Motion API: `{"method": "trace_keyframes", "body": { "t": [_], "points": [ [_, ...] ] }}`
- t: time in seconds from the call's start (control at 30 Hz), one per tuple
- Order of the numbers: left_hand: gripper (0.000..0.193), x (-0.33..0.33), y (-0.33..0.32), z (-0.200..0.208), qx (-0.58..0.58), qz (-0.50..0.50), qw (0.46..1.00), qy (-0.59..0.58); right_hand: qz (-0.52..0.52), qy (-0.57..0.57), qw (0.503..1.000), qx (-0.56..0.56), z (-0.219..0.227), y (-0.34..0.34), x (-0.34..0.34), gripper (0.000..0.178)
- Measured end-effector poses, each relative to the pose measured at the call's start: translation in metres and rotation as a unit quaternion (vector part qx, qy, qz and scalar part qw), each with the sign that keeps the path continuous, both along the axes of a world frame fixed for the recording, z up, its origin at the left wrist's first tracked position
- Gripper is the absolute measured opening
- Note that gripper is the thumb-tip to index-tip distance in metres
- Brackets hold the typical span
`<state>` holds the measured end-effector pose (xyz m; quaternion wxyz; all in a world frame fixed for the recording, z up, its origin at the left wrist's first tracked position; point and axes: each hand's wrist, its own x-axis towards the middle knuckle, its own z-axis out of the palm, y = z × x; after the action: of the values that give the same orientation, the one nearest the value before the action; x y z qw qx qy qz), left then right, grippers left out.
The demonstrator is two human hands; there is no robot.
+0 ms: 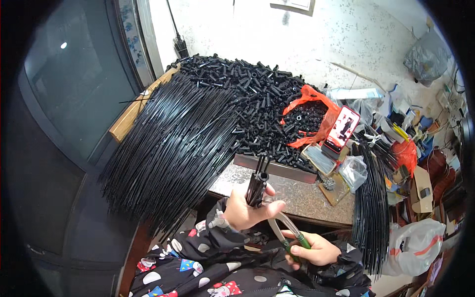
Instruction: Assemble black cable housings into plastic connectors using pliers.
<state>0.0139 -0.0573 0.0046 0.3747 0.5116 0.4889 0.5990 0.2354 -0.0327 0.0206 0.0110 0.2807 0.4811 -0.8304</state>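
In front of my body, my left hand (250, 208) is closed around a bundle of short black tubular parts (256, 188). A round hollow end faces up from it, and thin dark prongs rise above. My right hand (311, 251) grips a pair of pliers (297, 236) by its green handles, to the lower right of the left hand. The pliers' metal arms run up toward the left hand, close to the lower end of the black parts. Their jaws are mostly hidden there, so I cannot make out what they touch.
A heap of short black tubes (262, 94) covers the table's back, with long thin black rods (173, 143) at left. A metal strip (277, 167) edges the heap. A red plastic bag (326, 116) and a phone (343, 128) stand right; more rods (370, 213) hang beyond.
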Motion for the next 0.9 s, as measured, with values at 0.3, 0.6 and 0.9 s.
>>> {"method": "trace_keyframes", "body": {
  "t": [0.3, 0.6, 0.9],
  "points": [
    [0.024, 0.001, 0.006, -0.01, -0.03, 0.017, 0.999, -0.005, -0.065, -0.057, 0.899, 0.43, -0.024, -0.021, -0.01, 0.026],
    [0.034, 0.007, 0.01, -0.001, 0.11, -0.024, 0.985, -0.127, -0.087, 0.003, 0.826, 0.557, -0.02, -0.019, -0.023, 0.06],
    [0.03, 0.017, 0.008, 0.005, 0.053, 0.068, 0.992, -0.091, -0.13, 0.018, 0.839, 0.528, -0.04, -0.013, -0.024, 0.052]
  ]
}}
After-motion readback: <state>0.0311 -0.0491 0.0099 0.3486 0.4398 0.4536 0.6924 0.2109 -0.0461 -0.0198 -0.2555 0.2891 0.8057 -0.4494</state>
